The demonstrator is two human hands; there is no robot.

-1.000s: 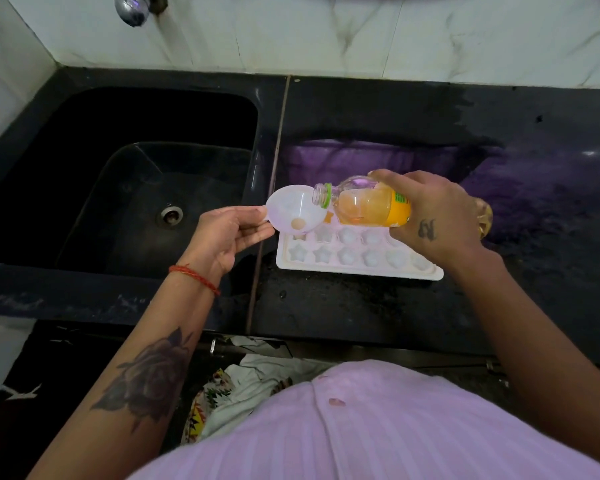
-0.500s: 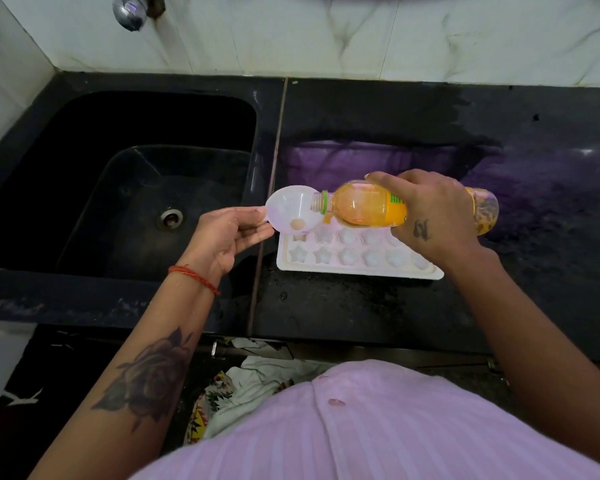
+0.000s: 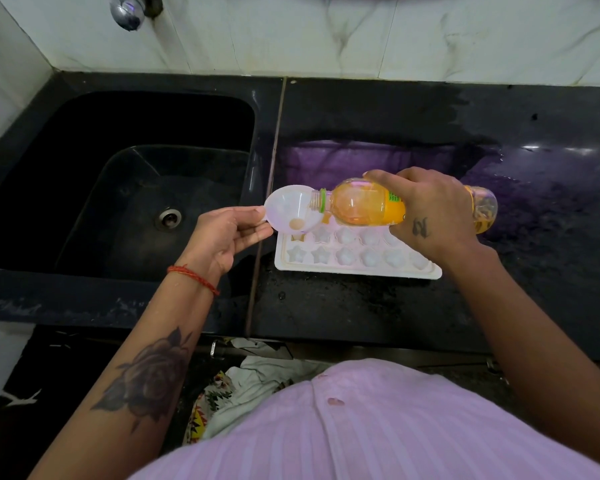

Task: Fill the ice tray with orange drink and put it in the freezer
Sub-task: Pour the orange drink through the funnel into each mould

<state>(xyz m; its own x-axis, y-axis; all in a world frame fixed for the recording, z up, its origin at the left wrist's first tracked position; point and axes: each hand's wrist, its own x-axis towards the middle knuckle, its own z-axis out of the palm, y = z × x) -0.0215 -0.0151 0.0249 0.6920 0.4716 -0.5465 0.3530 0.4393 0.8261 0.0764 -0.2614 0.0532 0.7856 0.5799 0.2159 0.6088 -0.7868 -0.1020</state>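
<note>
A white ice tray (image 3: 357,270) with star and round moulds lies on the black counter, just right of the sink. My left hand (image 3: 227,237) pinches the tab of a white funnel (image 3: 284,211), held over the tray's far left corner. My right hand (image 3: 430,213) grips a clear bottle of orange drink (image 3: 361,206), uncapped and lying almost level. Its mouth rests on the funnel's rim. A little orange liquid shows at the funnel's hole. The tray's back row is partly hidden by the bottle and hand.
A deep black sink (image 3: 125,188) with a round drain lies to the left, a chrome tap (image 3: 127,10) above it. The black counter (image 3: 499,306) is wet around the tray. White marble tiles line the back wall. A patterned cloth (image 3: 243,382) hangs below the counter edge.
The bottle's base has swung into view past my right hand and the bottle now lies flatter. The funnel and my left hand have hardly moved.
</note>
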